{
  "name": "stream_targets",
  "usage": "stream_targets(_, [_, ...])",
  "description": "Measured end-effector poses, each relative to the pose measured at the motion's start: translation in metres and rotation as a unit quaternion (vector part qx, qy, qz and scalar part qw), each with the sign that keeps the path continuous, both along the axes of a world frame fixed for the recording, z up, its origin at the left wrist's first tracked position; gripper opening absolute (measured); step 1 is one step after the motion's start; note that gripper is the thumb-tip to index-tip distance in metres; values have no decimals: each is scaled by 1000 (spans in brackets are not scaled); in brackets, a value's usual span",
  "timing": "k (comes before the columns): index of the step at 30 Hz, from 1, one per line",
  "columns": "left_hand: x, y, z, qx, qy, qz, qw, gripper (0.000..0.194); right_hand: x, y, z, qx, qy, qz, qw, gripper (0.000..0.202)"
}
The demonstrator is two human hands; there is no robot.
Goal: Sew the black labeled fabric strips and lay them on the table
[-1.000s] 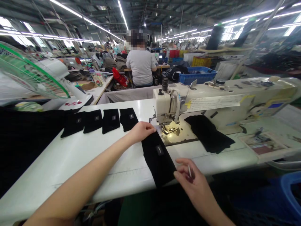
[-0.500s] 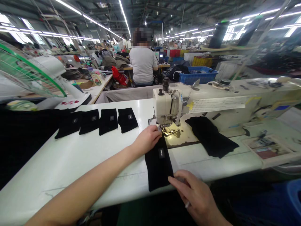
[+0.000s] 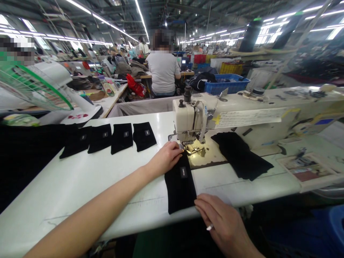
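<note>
A black fabric piece (image 3: 180, 193) with a small dark label (image 3: 183, 172) lies on the white sewing table, its far end by the presser foot (image 3: 194, 149) of a sewing machine (image 3: 185, 116). My left hand (image 3: 170, 156) is closed, fingertips pinching the far edge of the fabric close to the foot. At the near right corner of the piece, my right hand (image 3: 221, 218) has its fingers pressed together on the fabric edge. Something small and white (image 3: 210, 227) shows at its fingers; I cannot make out what it is.
Several labelled black pieces (image 3: 122, 139) lie in a row at left. A stack of black fabric (image 3: 240, 154) rests right of the needle. Beyond are a green-rimmed fan (image 3: 40, 79), a blue crate (image 3: 227, 84) and a seated person (image 3: 163, 73). A parts tray (image 3: 309, 168) is at right.
The fabric piece has shifted slightly toward the machine. My right hand's fingers have drawn closer together at its corner. My left hand stays by the presser foot.
</note>
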State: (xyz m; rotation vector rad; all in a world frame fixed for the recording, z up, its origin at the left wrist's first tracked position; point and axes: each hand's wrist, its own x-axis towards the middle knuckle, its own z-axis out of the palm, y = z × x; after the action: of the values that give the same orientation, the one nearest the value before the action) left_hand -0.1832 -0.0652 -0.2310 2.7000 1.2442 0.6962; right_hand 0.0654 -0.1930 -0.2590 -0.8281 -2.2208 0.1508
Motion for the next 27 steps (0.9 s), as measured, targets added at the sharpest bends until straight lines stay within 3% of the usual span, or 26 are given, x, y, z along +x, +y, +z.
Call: stream_targets(27, [-1,3,9,-10,55,6,998,25,-5,5,10,-44,-60,-14,997,32])
